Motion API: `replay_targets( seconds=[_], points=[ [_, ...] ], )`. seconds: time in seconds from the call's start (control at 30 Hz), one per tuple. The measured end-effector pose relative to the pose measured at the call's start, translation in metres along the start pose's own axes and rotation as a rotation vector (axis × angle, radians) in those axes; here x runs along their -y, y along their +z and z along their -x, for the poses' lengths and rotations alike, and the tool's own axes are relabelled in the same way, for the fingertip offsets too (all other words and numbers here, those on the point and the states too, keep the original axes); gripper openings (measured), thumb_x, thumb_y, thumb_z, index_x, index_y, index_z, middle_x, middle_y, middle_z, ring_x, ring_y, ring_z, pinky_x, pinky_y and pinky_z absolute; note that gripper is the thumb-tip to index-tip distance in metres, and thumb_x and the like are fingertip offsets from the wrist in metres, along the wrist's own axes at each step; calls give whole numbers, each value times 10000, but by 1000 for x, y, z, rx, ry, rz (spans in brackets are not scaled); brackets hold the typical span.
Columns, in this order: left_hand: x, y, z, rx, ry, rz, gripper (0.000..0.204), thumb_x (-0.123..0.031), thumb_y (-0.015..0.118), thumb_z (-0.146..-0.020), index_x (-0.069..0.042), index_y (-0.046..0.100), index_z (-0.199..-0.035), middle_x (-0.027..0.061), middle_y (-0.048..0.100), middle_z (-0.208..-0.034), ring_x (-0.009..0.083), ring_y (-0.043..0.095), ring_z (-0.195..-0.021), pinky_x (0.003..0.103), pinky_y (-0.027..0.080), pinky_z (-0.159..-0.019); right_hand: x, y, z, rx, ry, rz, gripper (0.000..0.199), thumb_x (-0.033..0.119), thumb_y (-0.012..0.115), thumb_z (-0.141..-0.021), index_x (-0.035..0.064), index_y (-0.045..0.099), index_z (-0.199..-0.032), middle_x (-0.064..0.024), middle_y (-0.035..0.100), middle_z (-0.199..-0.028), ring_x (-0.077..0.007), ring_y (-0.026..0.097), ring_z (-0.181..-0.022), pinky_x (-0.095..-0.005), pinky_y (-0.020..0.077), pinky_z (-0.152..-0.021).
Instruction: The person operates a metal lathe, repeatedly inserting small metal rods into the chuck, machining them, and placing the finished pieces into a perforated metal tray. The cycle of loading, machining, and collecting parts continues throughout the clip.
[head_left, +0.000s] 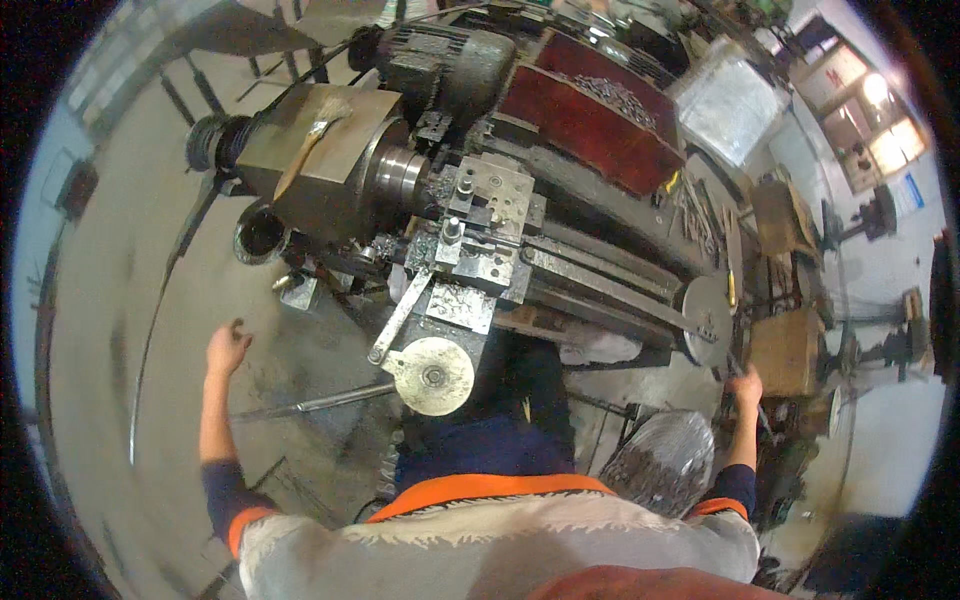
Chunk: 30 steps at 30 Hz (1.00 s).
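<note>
My left hand [230, 347] is held out at the left, in the air beside the lathe, with its fingers curled in. A small dark spot shows at the fingertips; I cannot make out what it is. At the far right end of the lathe, my right hand [745, 385] is closed around a dark lever [733, 363] next to a round grey disc [706, 320]. Between my arms stands the lathe's tool post [453, 232], strewn with metal chips. Left of it is the shiny chuck [398, 176]. A round handwheel plate [434, 376] with a crank arm [402, 312] sits in front.
A brush [305, 150] lies on the headstock [330, 115]. Behind the bed, a dark red tray [570, 118] holds many small metal parts [612, 97]. A long bar [345, 398] sticks out leftward. A plastic-covered sack [665, 455] stands near my right arm. Tools [700, 215] lie at right.
</note>
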<state>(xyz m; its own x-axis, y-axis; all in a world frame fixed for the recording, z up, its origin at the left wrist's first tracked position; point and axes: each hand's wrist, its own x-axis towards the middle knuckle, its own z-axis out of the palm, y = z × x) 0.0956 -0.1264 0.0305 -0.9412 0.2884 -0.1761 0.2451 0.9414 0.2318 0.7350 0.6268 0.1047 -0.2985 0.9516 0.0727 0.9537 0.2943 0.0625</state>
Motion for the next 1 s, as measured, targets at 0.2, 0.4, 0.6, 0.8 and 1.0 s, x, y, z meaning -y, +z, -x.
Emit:
replay_targets(
  seconds=[0.2, 0.4, 0.6, 0.8, 1.0],
  points=[
    [-2, -6, 110, -110, -365, 667, 325, -159, 606, -776, 37, 565, -1033, 125, 620, -762, 159, 585, -668, 293, 465, -603, -59, 45, -26, 131, 84, 216, 396, 258, 549, -722, 28, 552, -1044, -211, 612, -927, -361, 578, -900, -425, 470, -745],
    [-18, 35, 111, -668, -642, 692, 248, -171, 572, -767, 17, 625, -920, 92, 629, -775, 173, 579, -691, 310, 450, -671, -56, 48, -15, 175, 108, 214, 361, 235, 546, -696, -5, 583, -962, -223, 609, -955, -355, 585, -918, -428, 467, -774],
    [-26, 34, 88, -729, -604, 641, 234, -142, 546, -719, 6, 635, -877, 103, 643, -794, 202, 594, -765, 313, 433, -731, -21, 53, 90, 16, 255, 109, 302, 237, 543, -670, 92, 623, -923, -170, 630, -884, -380, 588, -846, -455, 467, -731],
    [-14, 40, 66, -733, -576, 682, 245, -151, 547, -718, 1, 634, -888, 103, 647, -815, 206, 596, -757, 316, 435, -733, -15, 53, 123, 54, 474, 10, 297, 230, 535, -635, 46, 635, -846, -205, 624, -866, -385, 582, -860, -440, 450, -746],
    [-17, 39, 53, -718, -577, 652, 268, -167, 556, -725, -2, 635, -920, 103, 653, -854, 209, 609, -799, 319, 438, -760, -1, 53, 141, 41, 417, -113, 294, 213, 522, -610, -14, 604, -777, -233, 610, -794, -390, 586, -777, -426, 446, -707]
  ],
)
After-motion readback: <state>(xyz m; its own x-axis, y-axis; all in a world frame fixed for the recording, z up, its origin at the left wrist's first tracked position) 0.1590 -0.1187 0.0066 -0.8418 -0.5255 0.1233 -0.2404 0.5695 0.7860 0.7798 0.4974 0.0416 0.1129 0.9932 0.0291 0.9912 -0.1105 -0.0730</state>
